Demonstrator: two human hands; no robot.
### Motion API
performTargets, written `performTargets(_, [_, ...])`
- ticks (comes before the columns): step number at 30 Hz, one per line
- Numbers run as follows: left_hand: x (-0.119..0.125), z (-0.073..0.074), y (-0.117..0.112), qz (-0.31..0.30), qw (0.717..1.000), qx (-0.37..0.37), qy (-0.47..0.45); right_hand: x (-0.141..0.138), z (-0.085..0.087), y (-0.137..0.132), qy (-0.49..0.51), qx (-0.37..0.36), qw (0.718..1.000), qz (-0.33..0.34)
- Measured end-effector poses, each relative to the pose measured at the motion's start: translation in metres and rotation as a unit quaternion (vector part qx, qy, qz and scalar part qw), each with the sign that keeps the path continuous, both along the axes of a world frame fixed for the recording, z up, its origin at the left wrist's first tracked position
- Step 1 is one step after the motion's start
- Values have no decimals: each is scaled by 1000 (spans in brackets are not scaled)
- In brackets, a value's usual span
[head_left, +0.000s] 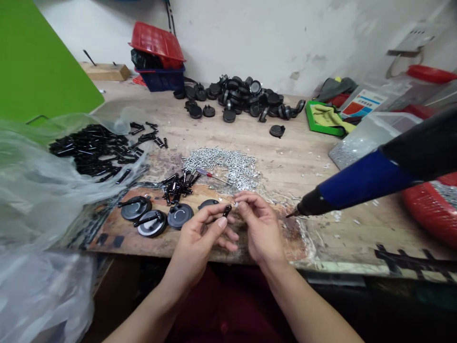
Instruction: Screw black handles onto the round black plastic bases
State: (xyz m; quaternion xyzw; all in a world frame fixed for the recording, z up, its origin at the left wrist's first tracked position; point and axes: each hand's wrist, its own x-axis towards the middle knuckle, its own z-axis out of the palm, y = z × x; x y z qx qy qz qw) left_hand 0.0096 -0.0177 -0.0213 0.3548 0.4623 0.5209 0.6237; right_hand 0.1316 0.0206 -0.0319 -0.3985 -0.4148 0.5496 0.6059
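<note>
My left hand [198, 240] is closed, thumb against fingers, on a small black handle piece [227, 210]; its tip sticks up past the thumb. Just beside it, my right hand [263, 231] pinches a tiny pale thing that is too small to name. Round black discs [180, 216] lie left of my hands, two of them with black handle pieces across the top. One more disc [208, 204] is partly hidden behind my left fingers. Beyond them are a small heap of black handle pieces [178, 188], a pile of silvery screws [217, 157] and a screwdriver [213, 176].
A blue and black power screwdriver [357, 183] slants in from the right, its bit near the bench. Clear plastic bags [46, 286] and many black pieces [96, 147] take up the left. Black discs [246, 95] are heaped at the wall, near stacked baskets [157, 45] and a green tray [312, 116].
</note>
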Motion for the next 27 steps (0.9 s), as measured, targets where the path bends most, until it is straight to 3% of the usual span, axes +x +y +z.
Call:
performTargets(3, [2,2,-2,3,999,34,23,-2,0,-1,128,-140,979,77])
performTargets(6, [2,2,-2,22,996,60,60,-2,2,-4,198,-197,951,133])
performTargets(8, [2,1,-2,36,994,72,76,-2,1,-7,192,-174,957,130])
performTargets(12, [1,0,-1,55,989,89,103,0,-6,-11,118,-60,987,86])
performTargets(16, [-1,1,-2,48,983,90,152,6,-6,-11,-36,56,997,41])
performTargets(21, [-11,-3,-11,18,973,69,217,11,-1,-16,-232,136,963,35])
performTargets(24, [-26,-8,-19,5,966,38,257,9,-8,-18,-287,137,944,84])
performTargets(27, [-44,-13,-21,27,954,10,298,5,-17,-13,-352,147,920,90])
